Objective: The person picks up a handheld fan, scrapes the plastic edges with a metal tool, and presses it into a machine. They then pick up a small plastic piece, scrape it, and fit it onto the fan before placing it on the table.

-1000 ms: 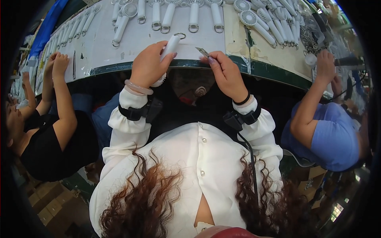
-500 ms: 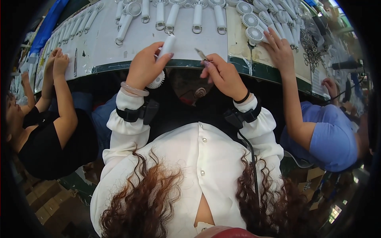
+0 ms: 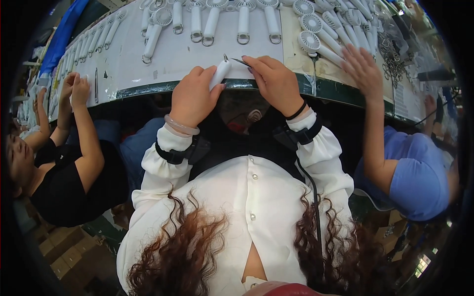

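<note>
White fan handle [image 3: 220, 72] is held over the green table edge [image 3: 148, 88], its tip aimed beyond that edge; its other end is hidden by the left hand [image 3: 194, 98]. It is pinched between that hand's thumb and curled fingers, seemingly so that the tip is steadied and left exposed. By the right hand [image 3: 278, 86], also at the edge, a thin dark tool [image 3: 239, 61] is pinched between thumb and forefinger, apparently for fine control. Its point is directed at the small metal fitting [image 3: 225, 57] on the tip; whether contact is made cannot be told. Well beyond the edge, a row of white fans [image 3: 212, 24] is laid with ringed ends toward it, probably so that handles can be grasped easily. Beyond the edge's right stretch, a co-worker's spread hand [image 3: 364, 73] is held beside clustered fans [image 3: 330, 41].
</note>
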A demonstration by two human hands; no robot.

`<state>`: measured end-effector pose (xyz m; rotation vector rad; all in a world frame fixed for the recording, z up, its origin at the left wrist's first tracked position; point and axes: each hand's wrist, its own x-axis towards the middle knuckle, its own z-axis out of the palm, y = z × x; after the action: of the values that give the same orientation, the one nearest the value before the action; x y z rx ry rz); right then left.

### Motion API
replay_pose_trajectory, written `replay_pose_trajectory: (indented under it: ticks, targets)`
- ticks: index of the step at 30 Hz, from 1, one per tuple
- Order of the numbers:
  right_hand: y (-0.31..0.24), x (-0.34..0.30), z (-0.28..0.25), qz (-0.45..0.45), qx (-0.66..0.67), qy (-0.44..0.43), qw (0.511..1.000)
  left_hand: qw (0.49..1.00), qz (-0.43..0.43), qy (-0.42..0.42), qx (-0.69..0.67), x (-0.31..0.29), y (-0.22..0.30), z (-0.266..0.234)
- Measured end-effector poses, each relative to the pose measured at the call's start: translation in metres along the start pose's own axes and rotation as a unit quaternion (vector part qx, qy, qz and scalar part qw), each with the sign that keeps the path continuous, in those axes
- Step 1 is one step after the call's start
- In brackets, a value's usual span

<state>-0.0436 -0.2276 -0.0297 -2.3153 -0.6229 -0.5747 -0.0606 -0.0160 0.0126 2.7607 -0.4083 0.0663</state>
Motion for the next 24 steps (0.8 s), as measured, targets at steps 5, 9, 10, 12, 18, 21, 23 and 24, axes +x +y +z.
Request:
replay_pose_trajectory:
  ticks: [5, 9, 10, 12, 18, 21, 23, 24]
  targets:
    - [-0.001, -0.001, 0.002, -0.015, -0.004, 0.02, 1.0, 0.999, 0.016, 0.019, 0.034, -0.008, 0.002, 0.005]
    - [-0.003, -0.005, 0.002, -0.021, -0.013, 0.028, 0.999, 0.997, 0.024, 0.032, 0.06, -0.01, 0.005, 0.007]
    - [-0.003, -0.006, 0.001, -0.021, -0.015, 0.034, 0.999, 0.997, 0.025, 0.033, 0.066, -0.01, 0.006, 0.007]
    - [-0.007, -0.008, 0.001, -0.016, -0.018, 0.031, 0.999, 0.996, 0.025, 0.036, 0.079, -0.012, 0.007, 0.007]
    - [-0.014, -0.009, 0.001, -0.016, -0.026, 0.026, 0.999, 0.996, 0.024, 0.034, 0.083, -0.012, 0.008, 0.008]
    - [-0.015, -0.01, 0.002, -0.012, -0.028, 0.024, 0.999, 0.997, 0.016, 0.027, 0.076, -0.011, 0.008, 0.007]
    - [-0.016, -0.01, 0.002, -0.011, -0.029, 0.024, 0.999, 0.997, 0.019, 0.031, 0.073, -0.012, 0.007, 0.008]
    - [-0.017, -0.01, 0.001, -0.012, -0.031, 0.022, 0.999, 0.997, 0.021, 0.033, 0.072, -0.012, 0.006, 0.008]
